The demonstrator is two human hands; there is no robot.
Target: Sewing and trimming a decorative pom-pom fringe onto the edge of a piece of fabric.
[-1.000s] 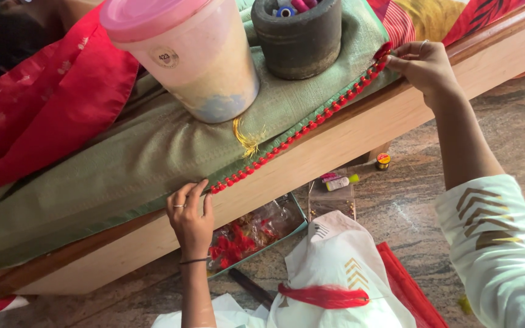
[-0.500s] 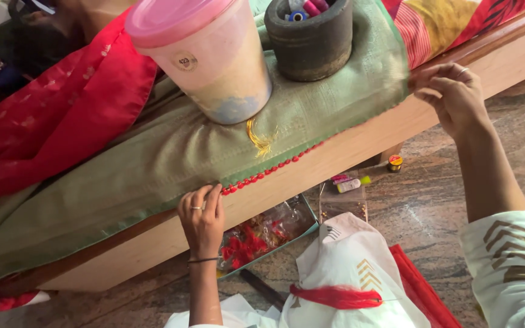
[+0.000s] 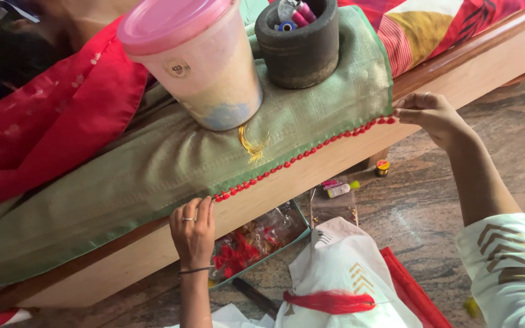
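A green cloth (image 3: 153,164) lies draped over a wooden bed edge (image 3: 311,176), with a row of small red tassels (image 3: 299,159) along its hem. My left hand (image 3: 194,231) rests on the wooden edge at the left end of the tassel row, fingers touching the hem. My right hand (image 3: 426,115) pinches the hem's right corner where the tassels end. A bundle of red thread (image 3: 329,302) lies across my white-clad lap (image 3: 347,273).
A pink-lidded plastic tub (image 3: 195,61) and a dark stone mortar (image 3: 299,42) holding thread spools weigh the cloth down. Red fabric (image 3: 50,133) lies left. On the stone floor sit a tray of red tassel pieces (image 3: 256,243), small bottles (image 3: 341,188) and a small spool (image 3: 382,167).
The view has shifted left, so the bed and cloth sit further right. My right hand has dropped from the raised hem to its right corner. My left hand stays at the hem.
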